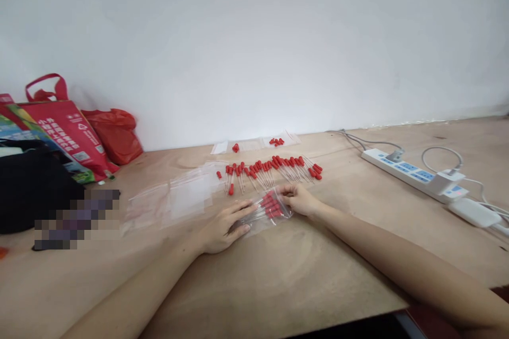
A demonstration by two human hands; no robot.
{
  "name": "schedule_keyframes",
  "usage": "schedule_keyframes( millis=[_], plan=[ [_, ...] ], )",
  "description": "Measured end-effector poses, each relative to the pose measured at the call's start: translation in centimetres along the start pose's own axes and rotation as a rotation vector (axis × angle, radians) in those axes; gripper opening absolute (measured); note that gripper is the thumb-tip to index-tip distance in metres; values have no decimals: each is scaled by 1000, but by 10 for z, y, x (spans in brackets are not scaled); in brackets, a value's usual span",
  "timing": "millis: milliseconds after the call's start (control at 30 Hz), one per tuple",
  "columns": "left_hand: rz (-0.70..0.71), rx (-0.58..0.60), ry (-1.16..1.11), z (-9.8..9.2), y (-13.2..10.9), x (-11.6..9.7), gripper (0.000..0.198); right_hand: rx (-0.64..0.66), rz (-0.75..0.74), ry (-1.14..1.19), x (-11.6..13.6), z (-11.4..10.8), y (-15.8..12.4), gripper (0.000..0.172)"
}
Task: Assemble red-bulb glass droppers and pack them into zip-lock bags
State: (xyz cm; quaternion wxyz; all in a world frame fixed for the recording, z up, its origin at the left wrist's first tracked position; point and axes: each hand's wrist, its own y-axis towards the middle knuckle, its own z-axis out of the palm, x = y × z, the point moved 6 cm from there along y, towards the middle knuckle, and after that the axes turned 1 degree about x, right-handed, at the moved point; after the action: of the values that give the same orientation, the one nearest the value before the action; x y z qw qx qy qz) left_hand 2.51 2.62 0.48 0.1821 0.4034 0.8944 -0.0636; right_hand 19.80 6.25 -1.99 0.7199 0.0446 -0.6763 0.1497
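Red-topped droppers [272, 204] bundled inside 1 small clear bag [260, 228], lying between 2 hands on the wooden table [278, 280]. Red ends toward the right, pale stems toward the left. At the bag's left end, left hand [226, 226] low over the plastic, thumb parted from gently curved fingers; cannot tell whether gripping or only resting. At the upper right edge, right hand [296, 199] with thumb and fingertips brought together on the plastic.

Just beyond, a long uneven row of loose droppers [260, 165], mostly red ends away. To the left of the row, overlapping flat clear bags [186, 198]. Near the white wall [254, 47], more clear plastic [250, 145] with small red pieces [277, 142] on or in it. Far right, 1 white power strip [413, 174] with a plugged-in charger [445, 182]. Far left, a red carry bag [63, 137] beside a crumpled red plastic bag [115, 135].
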Motion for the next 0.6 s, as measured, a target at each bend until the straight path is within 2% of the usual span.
schedule_keyframes(
  millis=[67,200,267,467,600],
  plan=[
    [5,-6,-2,0,0,0,45,28,6,-24,2,2,-1,9],
    [24,-21,6,-1,0,0,45,-222,12,-202,7,-19,-1,7],
    [40,-22,8,-1,1,-1,45,-270,27,-268,7,-25,1,13],
    [102,-28,0,-1,0,-5,45,-39,30,-176,-2,-11,14,21],
    [87,-96,34,-6,1,-5,43,3,-109,-93,4,-10,11,26]
  ],
)
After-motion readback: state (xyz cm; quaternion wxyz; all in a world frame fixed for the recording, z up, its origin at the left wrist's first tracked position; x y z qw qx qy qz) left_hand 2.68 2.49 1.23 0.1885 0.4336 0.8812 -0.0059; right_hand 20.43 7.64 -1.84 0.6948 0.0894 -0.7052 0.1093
